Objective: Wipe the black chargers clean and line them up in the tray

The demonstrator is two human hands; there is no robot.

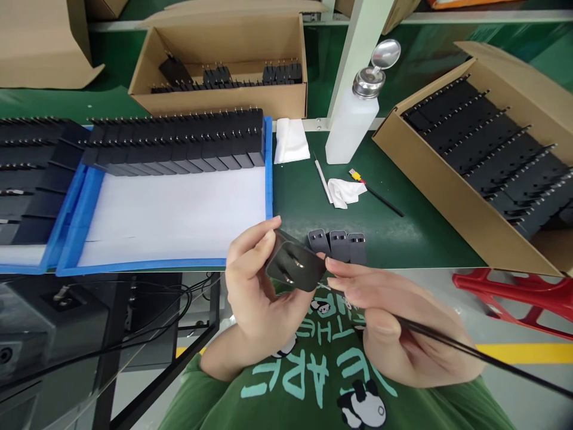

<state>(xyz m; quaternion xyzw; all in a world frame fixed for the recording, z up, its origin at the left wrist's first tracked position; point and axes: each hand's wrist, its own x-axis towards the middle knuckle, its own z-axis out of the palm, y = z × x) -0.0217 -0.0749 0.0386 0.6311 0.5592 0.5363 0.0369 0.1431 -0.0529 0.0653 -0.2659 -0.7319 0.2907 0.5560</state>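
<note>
Black two-pin power adapter (299,272) held up by the worktop's (416,251) near edge, prongs facing the camera. My left hand's (255,283) grip is clamped on it; right hand (403,322) pinches a black cable (514,370), fingertips at the adapter's corner, cable end unclear. I'd brace left, clear of prongs, and work the right gently. No brand legible. Green T-shirt (250,412): upside-down "ARE", other words partly covered.

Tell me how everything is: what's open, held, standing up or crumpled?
Black adapter: tilted, held in the left hand
Black cable: held in the right hand
White bottle: upright, lid flipped up
Back box: open, adapters inside
Right box: open, rows of adapters inside
Right blue tray: partly filled
Small cloth: crumpled
</note>
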